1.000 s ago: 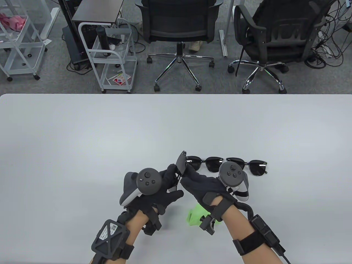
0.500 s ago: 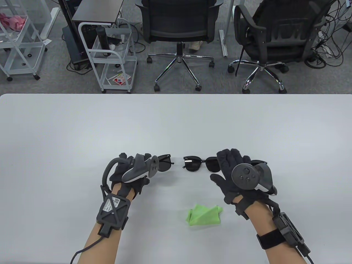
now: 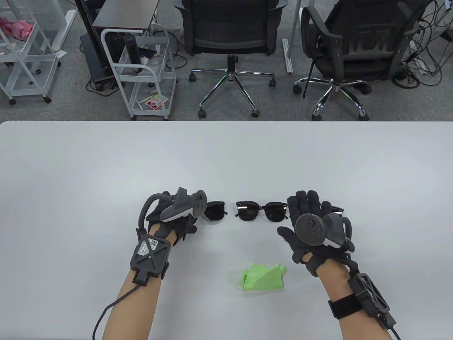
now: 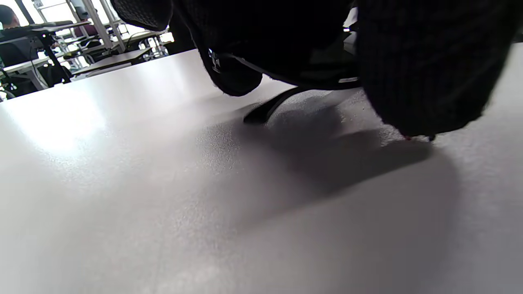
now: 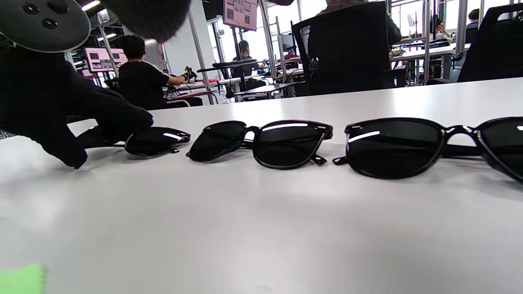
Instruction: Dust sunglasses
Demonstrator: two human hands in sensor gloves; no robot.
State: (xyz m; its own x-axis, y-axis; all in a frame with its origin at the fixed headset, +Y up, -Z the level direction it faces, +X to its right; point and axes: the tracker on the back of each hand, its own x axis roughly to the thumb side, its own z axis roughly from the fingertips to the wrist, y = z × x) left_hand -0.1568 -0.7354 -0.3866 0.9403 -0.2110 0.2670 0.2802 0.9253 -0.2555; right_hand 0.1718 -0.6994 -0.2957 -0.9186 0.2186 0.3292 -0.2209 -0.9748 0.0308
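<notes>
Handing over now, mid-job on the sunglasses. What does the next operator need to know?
Left hand: fingers curled on the left pair, which rests on the table.
Right hand: open, fingers straight, over the right pair; grips nothing.
Middle pair lies free between them. Green cloth lies nearer the person, unheld.
Done: cannot tell which pairs are dusted.
Left: take cloth, wipe the rest.

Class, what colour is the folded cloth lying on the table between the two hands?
The cloth is bright green, seen best in the table view.
</notes>
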